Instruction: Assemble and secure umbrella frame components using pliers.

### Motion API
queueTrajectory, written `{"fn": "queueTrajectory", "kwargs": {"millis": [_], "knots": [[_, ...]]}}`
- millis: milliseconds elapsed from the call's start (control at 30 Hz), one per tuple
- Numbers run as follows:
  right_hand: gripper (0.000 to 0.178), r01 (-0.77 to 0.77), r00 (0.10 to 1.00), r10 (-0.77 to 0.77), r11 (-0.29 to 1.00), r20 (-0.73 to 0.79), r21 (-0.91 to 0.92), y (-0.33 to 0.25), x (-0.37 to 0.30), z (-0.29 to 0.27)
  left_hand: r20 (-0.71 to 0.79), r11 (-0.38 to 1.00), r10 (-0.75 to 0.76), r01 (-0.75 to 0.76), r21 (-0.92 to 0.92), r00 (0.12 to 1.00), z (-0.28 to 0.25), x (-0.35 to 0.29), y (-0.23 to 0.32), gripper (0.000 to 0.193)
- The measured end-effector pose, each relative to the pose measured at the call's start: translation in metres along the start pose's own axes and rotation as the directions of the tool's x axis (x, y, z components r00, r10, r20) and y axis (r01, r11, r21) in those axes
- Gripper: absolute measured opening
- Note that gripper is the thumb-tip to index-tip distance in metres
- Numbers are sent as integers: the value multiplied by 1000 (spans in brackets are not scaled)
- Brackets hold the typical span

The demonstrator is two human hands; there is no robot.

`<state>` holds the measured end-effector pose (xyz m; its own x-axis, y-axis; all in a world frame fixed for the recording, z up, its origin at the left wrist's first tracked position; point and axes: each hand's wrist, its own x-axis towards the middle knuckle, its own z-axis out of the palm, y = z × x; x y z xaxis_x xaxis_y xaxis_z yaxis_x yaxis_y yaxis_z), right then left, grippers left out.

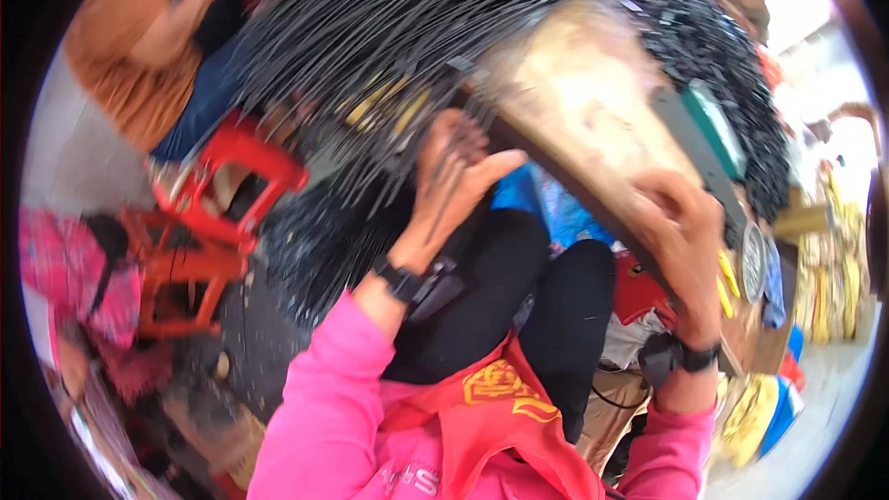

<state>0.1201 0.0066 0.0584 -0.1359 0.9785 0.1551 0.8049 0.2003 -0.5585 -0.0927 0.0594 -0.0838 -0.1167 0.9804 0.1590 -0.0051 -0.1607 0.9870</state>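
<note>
My left hand (456,171) is raised above my left knee with its palm up, fingers curled and thumb sticking out. A few thin black strips (445,172) lie across its palm, and the fingers close around them. Just beyond it, the loose ends of a large heap of long black strips (389,23) hang over the table's edge. My right hand (681,227) is at the near edge of the wooden table (593,83), its fingers bent and drawn together. Whatever is between those fingertips is too blurred to make out.
A green and grey block (708,130) stands on the table beside more black pieces (722,65). Yellow-handled pliers (729,282) and a round metal disc (752,262) are at the right. A person in orange (130,56) sits near red stools (227,176) at the left.
</note>
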Motion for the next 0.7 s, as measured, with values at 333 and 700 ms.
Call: {"fn": "queueTrajectory", "kwargs": {"millis": [333,700], "knots": [[38,-361,922,348,624,167,693,16,153,59,25,955,-153,154,-255,988,8,7,32,26],[32,-469,835,545,630,77,620,-30,216,68,32,926,-67,74,-369,997,7,2,28,24]]}}
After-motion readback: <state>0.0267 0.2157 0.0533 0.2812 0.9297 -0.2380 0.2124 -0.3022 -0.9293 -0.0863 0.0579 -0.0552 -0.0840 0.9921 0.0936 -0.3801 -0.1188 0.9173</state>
